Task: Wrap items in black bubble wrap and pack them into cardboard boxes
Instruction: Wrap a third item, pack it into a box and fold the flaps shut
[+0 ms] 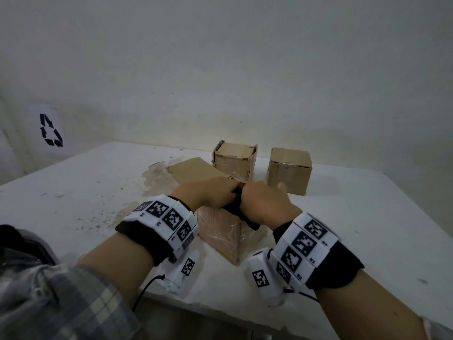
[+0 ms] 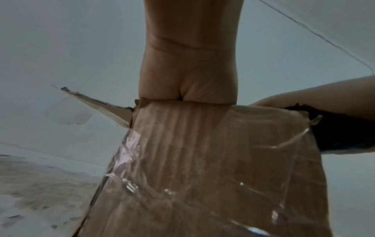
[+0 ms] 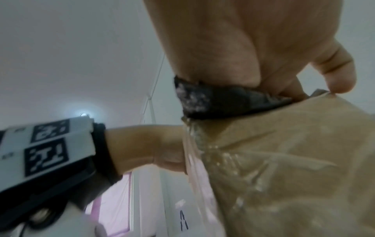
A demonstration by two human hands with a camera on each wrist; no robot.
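Observation:
An open, tape-covered cardboard box (image 1: 220,239) stands on the white table (image 1: 73,192) close to the front edge. A black bubble wrap bundle (image 1: 236,208) sits in its open top. My left hand (image 1: 208,195) hooks over the box's near rim, palm against the outer wall (image 2: 202,176), its fingers hidden inside. My right hand (image 1: 264,202) grips the bundle (image 3: 213,101) from above, thumb sticking out to the right. In the left wrist view the bundle (image 2: 341,133) shows under my right hand at the box's right corner. What the wrap holds is hidden.
Two more cardboard boxes (image 1: 234,160) (image 1: 289,170) stand behind, near the wall. The open box's flap (image 1: 193,173) lies spread to the back left over a stained patch of table. A white bag with a recycling mark (image 1: 51,130) is at the far left.

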